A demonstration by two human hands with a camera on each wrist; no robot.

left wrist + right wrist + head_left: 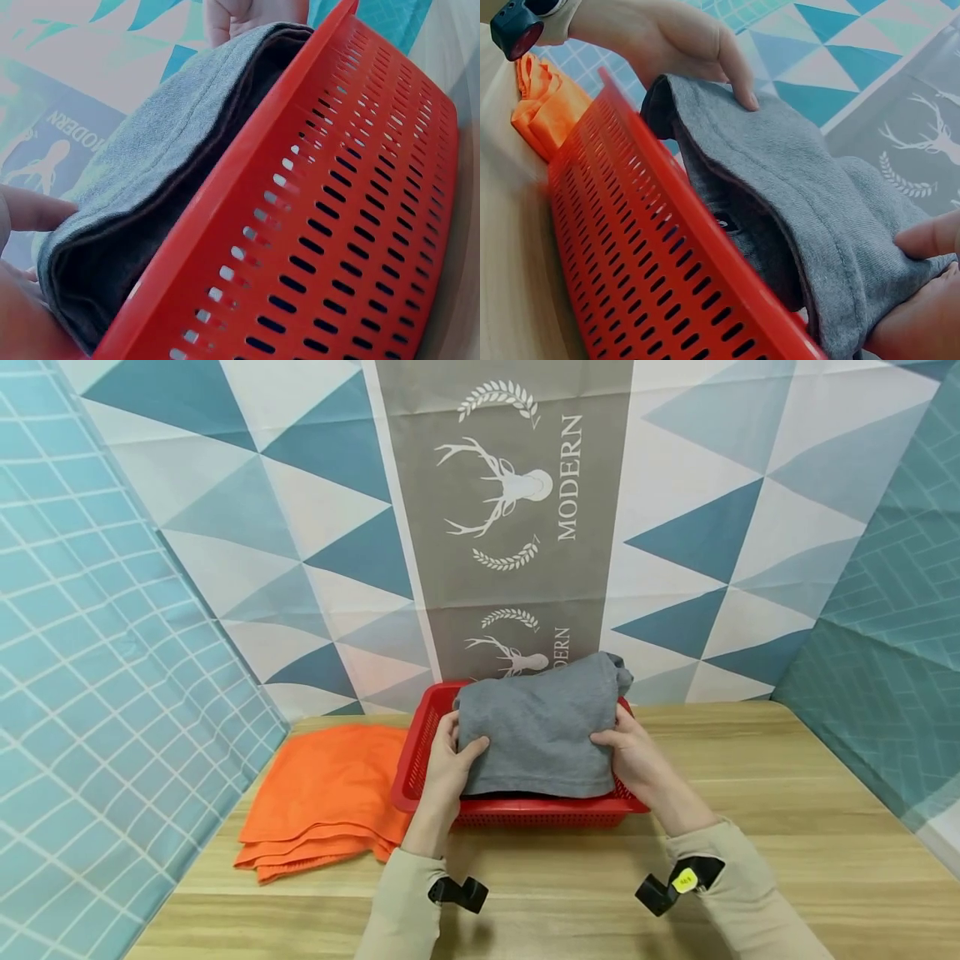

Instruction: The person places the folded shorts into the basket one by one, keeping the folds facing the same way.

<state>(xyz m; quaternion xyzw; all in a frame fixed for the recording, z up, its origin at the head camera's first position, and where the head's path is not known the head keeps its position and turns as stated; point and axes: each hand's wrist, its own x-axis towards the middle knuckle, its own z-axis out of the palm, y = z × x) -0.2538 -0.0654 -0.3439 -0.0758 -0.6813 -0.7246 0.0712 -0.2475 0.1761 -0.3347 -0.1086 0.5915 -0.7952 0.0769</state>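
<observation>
Grey cloth (536, 727), folded thick, sits in the red basket (420, 752) at the back middle of the wooden worktop (787, 827). The left hand (447, 766) grips the bundle's left end, thumb curled over the top and fingers underneath. The right hand (634, 755) clamps the right end the same way, thumb on top. The two hands are apart, one at each side of the cloth. Just left of the basket lies a folded orange cloth (322, 802), touching its side.
</observation>
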